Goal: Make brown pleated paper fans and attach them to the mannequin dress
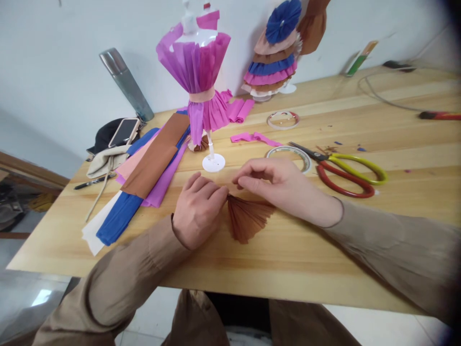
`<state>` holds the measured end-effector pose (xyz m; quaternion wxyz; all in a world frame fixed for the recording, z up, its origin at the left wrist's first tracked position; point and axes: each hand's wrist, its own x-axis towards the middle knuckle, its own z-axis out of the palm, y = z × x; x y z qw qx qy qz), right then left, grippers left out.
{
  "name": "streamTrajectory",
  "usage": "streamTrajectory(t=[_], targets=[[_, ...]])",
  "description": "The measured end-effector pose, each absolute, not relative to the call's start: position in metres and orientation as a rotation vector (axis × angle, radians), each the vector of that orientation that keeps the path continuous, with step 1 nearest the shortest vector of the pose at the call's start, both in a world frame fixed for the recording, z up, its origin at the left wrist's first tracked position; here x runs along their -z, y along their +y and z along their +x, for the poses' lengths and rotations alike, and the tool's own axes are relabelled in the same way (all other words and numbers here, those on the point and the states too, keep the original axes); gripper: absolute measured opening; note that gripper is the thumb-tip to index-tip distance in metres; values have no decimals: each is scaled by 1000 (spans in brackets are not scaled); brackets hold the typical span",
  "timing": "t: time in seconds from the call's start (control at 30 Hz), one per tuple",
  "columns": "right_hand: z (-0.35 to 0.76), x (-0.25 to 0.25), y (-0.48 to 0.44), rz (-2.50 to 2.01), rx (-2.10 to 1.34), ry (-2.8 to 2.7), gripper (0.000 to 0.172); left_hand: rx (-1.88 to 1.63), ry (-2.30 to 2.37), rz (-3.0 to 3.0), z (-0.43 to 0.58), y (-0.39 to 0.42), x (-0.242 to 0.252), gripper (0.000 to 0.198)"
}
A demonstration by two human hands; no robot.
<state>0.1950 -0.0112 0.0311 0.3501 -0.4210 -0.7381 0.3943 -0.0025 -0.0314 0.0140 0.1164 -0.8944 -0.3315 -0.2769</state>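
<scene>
In the head view, my left grip [200,211] is closed on the gathered point of a brown crepe-paper fan [248,218], while my right grip [284,185] curls beside it; I cannot tell whether it holds anything. The fan sits between my hands over the counter [201,271], nearer me than the dress form's white base [213,164]. I seem to be gathering pleats; the next move probably calls for a firm pinch there. Fine folds spread to an uneven lower edge.
</scene>
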Motion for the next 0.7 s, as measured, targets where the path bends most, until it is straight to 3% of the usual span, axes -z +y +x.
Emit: streamTrajectory(t=[0.1, 0.33, 0.7], targets=[[194, -25, -10, -1059, -1082, -1896, 13, 814, -927, -2587, -3, -33, -13, 16], [191, -21, -11, -1077, -1241, -1893, 24, 825, -896, -2484, -1, -35, -12, 17], [192, -31, -16, -1055, -1344, -1826, 20, 939, -853, -2483, -4, -35, -16, 20]])
